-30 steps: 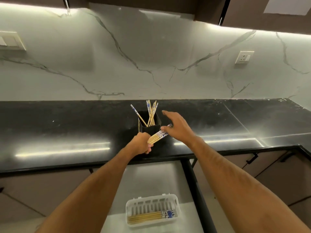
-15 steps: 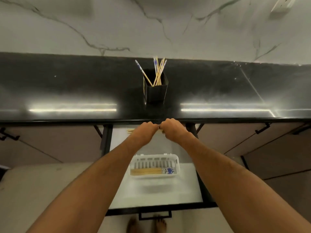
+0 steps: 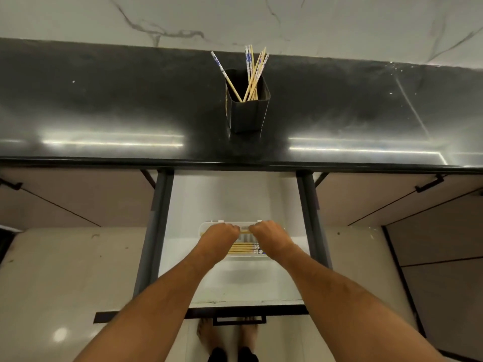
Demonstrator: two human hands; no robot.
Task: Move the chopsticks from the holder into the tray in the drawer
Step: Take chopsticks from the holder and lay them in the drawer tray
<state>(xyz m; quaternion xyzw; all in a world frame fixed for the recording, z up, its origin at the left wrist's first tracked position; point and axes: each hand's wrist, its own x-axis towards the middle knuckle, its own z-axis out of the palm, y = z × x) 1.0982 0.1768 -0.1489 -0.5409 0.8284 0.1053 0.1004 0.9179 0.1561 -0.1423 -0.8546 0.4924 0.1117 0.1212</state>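
- Both hands sit low over the tray (image 3: 205, 227) in the open drawer (image 3: 235, 288). My left hand (image 3: 218, 235) and right hand (image 3: 269, 235) are curled into fists, knuckles up, with a short stretch of held chopsticks (image 3: 244, 231) showing between them.
- I judge each grip closes on one end of that bundle; how many sticks it holds I cannot tell.
- The relation that matters: the bundle's long axis runs left to right, parallel to the laid chopsticks (image 3: 241, 249) already in the tray, just nearer me than the hands. So the release is straight down, no turning.
- Neither hand is nearer; both share the load evenly.
- More chopsticks (image 3: 252, 71) lean upright in the holder (image 3: 247, 113), well apart on the surface (image 3: 104, 105), straight beyond the drawer.
- Sticks: thin, pale wood, blue-and-white patterned ends. Tray: white slotted plastic. Holder: dark, matte, squarish. Surface: glossy black stone.
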